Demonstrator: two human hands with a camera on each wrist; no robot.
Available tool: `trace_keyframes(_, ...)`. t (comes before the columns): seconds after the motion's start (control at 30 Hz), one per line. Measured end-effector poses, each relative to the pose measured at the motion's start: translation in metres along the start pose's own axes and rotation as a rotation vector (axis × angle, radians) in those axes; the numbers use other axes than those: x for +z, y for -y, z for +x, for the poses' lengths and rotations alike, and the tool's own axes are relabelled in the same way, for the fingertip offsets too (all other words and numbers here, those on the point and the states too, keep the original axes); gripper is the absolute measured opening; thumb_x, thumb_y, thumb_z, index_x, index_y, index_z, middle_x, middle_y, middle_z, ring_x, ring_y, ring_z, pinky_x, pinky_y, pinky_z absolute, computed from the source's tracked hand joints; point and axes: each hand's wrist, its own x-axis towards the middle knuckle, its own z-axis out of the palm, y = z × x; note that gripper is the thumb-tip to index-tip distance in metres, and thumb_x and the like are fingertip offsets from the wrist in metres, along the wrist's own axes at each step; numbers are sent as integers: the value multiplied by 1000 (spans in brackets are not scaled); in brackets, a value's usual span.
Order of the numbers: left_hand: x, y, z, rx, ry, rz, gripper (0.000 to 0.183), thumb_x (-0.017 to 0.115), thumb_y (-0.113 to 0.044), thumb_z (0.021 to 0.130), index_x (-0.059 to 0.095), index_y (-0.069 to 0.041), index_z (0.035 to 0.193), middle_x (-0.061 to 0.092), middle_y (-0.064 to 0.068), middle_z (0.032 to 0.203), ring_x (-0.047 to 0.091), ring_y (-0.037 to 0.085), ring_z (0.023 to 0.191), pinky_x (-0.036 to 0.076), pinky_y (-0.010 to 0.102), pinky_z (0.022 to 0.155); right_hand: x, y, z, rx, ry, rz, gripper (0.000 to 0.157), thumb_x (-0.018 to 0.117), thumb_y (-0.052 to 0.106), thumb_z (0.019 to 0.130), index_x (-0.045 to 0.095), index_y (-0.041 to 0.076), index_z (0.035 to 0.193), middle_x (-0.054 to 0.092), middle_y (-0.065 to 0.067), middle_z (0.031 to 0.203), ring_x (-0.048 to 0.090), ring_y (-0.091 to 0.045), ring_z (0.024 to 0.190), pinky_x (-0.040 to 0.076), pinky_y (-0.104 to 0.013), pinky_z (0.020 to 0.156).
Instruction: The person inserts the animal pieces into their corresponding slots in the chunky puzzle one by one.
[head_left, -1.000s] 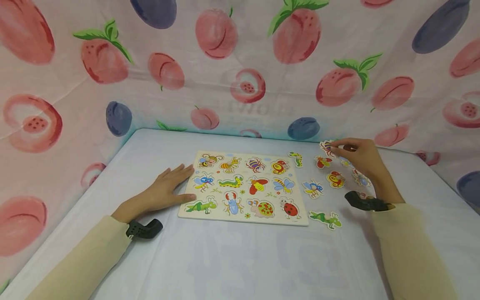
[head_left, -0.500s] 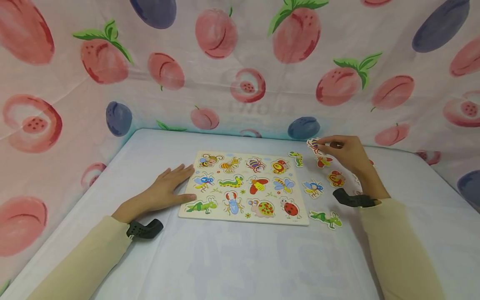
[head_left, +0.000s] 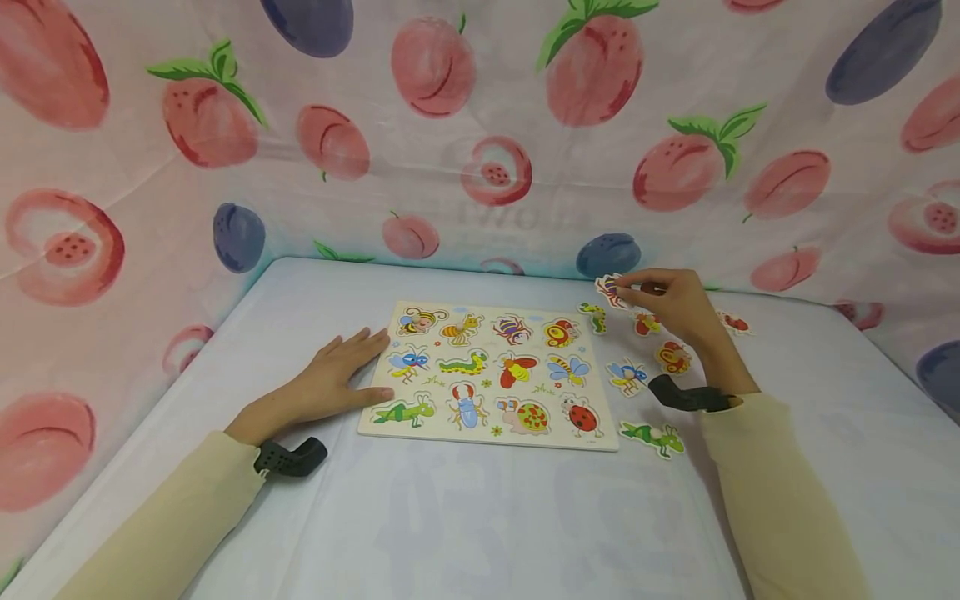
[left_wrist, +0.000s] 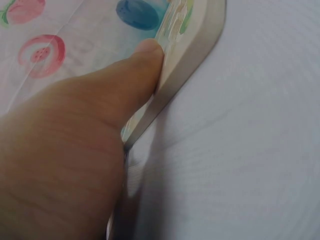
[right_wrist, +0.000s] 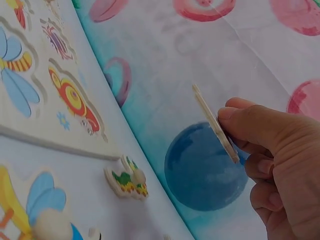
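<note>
My right hand (head_left: 675, 307) pinches a spider puzzle piece (head_left: 611, 291) above the table, beyond the caterpillar piece (head_left: 594, 317). In the right wrist view this thin wooden piece (right_wrist: 215, 122) appears nearly edge-on between thumb and fingers. The wooden insect puzzle board (head_left: 442, 438) lies flat, and a printed spider picture (head_left: 512, 330) shows in its back row. My left hand (head_left: 330, 379) lies with straight, spread fingers at the board's left edge. In the left wrist view the thumb (left_wrist: 142, 70) touches the board's edge.
Right of the board lie loose pieces: a blue-winged mosquito (head_left: 627, 377), a green grasshopper (head_left: 652, 438), a butterfly (head_left: 672, 357), a red-winged bug (head_left: 647, 323) and a ladybird (head_left: 737, 323). Some are partly behind my right arm. A fruit-print cloth (head_left: 540, 192) stands behind the table.
My right hand has moved left with the spider piece, from over the loose pieces to behind the caterpillar piece. The left hand and the board have stayed put.
</note>
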Motion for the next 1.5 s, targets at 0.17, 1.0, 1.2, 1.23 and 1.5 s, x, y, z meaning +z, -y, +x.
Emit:
trace_keyframes(0.17, 0, 1, 0, -1, -2, 0, 92, 62, -57, 85, 25, -3, 151, 22, 12, 156, 7, 32, 145, 0, 52, 114, 6, 8, 5, -38, 8, 30, 27, 72, 32, 87, 75, 11, 104, 63, -10, 83, 44, -24, 67, 33, -27, 46)
trace_keyframes(1.0, 3, 2, 0, 1, -12, 7, 92, 61, -59, 85, 26, -5, 151, 21, 10, 157, 7, 31, 145, -1, 52, 114, 49, 29, 19, -130, 102, 112, 19, 74, 25, 86, 76, 12, 100, 42, -12, 64, 35, -23, 56, 30, -28, 45)
trace_keyframes(1.2, 2, 1, 0, -2, -5, 4, 93, 62, -58, 85, 25, -5, 151, 21, 10, 157, 7, 31, 145, -1, 51, 114, 57, 32, 18, -98, 141, 119, 16, 74, 23, 86, 77, 15, 100, 46, -12, 69, 37, -24, 59, 30, -28, 44)
trace_keyframes(1.23, 2, 2, 0, -3, -4, 5, 93, 62, -59, 85, 25, -5, 151, 21, 10, 157, 7, 31, 145, -1, 51, 114, 59, 33, 18, -95, 148, 121, 16, 74, 23, 85, 77, 16, 99, 47, -12, 70, 37, -24, 60, 30, -28, 45)
trace_keyframes(1.5, 3, 4, 1, 2, -4, 4, 94, 61, -60, 84, 24, -6, 151, 20, 10, 157, 6, 30, 145, -1, 51, 114, 71, 39, 19, -97, 195, 82, 15, 75, 26, 85, 77, 17, 97, 59, -5, 84, 41, -24, 67, 31, -29, 51)
